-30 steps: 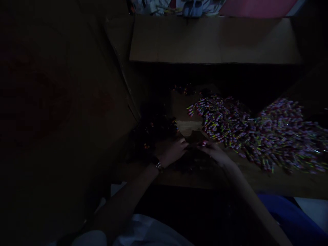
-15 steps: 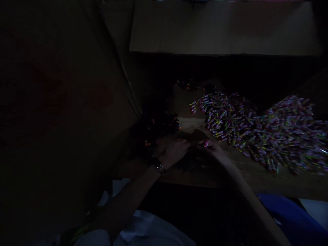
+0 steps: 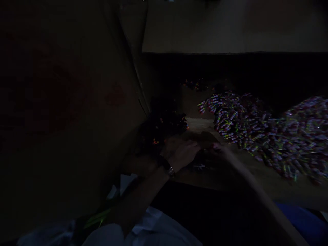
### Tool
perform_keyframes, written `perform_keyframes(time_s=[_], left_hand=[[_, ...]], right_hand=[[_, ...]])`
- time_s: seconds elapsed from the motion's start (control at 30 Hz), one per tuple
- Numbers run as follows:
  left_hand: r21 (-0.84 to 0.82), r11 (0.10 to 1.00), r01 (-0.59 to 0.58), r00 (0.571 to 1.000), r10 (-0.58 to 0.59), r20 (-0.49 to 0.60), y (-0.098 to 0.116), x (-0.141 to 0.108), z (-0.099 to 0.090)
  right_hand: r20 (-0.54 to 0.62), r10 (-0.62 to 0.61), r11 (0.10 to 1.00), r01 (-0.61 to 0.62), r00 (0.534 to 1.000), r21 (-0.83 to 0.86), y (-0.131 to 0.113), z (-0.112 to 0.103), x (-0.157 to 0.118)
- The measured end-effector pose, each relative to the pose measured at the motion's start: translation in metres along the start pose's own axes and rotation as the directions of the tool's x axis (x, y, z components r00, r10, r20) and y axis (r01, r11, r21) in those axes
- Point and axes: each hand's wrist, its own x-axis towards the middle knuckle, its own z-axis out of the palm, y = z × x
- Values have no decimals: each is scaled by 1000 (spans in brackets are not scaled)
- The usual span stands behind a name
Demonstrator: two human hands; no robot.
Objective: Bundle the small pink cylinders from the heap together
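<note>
The view is very dark. My left hand, with a watch at its wrist, is closed, its fingers bent toward the other hand; what they hold is lost in shadow. Close by on the right, my right hand is closed around something small with a pink patch showing. A large heap of small, slim, colourfully wrapped pieces lies just beyond it. Beside my left hand is a dark pile with orange specks, too dim to name.
A pale cardboard panel spans the back, and another brownish panel rises on the left. More orange-specked bits lie farther back. A small pale object rests near the front edge. Something blue is at the lower right.
The whole scene has shifted to the right in view as the camera turned. Both hands stay close together; the pink patch in my right hand shows less.
</note>
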Motion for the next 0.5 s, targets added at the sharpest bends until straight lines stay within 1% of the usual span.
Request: perform_keyframes(time_s=[0.07, 0.13, 0.17, 0.23, 0.3, 0.37, 0.43, 0.5], left_hand=[[83, 995, 49, 998, -46, -38, 2, -8, -11], [159, 978, 137, 988, -122, -98, 0, -20, -16], [190, 963, 191, 978, -169, -126, -1, -26, -16], [224, 929, 294, 952, -264, -154, -3, -38, -7], [216, 907, 362, 929, -334, -158, -1, -47, 7], [169, 905, 389, 917, -363, -168, 6, -51, 19], [114, 909, 402, 906, -377, -192, 17, -51, 26], [79, 907, 414, 896, -391, -209, 28, -47, 28]], right_hand=[[-91, -41, 999, 42, 995, 19, -1, -10, 1], [-239, -28, 997, 44, 971, 62, -3, -19, 0], [-304, -1, 995, 30, 953, 92, -5, -23, -2], [-376, 59, 988, -2, 925, 152, -10, -26, -7], [-412, 89, 982, -10, 907, 189, -14, -26, -13], [-422, 103, 976, -10, 901, 216, -15, -23, -16], [-413, 101, 971, 1, 905, 240, -10, -22, -18], [-411, 93, 966, 17, 907, 257, -2, -24, -19]])
